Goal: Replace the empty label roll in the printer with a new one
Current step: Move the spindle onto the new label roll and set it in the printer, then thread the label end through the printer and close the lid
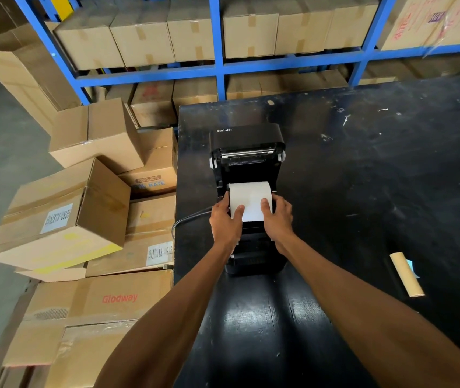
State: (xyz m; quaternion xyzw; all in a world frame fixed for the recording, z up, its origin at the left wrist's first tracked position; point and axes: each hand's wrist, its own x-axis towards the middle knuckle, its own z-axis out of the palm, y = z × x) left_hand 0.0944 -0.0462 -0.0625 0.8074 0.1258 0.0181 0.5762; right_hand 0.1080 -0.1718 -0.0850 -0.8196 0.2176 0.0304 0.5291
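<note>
At my far left the cardboard boxes (63,217) lean in loose stacks beside the black table (391,191), none of them part of the job. A dark cable (186,219) curls off the table's left edge toward the printer (248,144), which stands open with its lid tipped back.

My left hand (224,219) is closed on the left side of the new label roll (249,196), thumb laid over the white paper and fingers wrapped around its end. The roll sits in the open bay of the printer, low between the side guides as far as I can see. My right hand (277,218) grips the right side in the same way, thumb on top. Between my thumbs the loose leading edge of the paper points toward me.

Further right, well apart from the printer, the empty core (406,275) lies on the table, a bare brown tube with a scrap of blue beside it.

So I judge the old roll out and the new one nearly seated. What is left, I think, is checking it sits true, feeding the paper edge through the front and shutting the lid.
</note>
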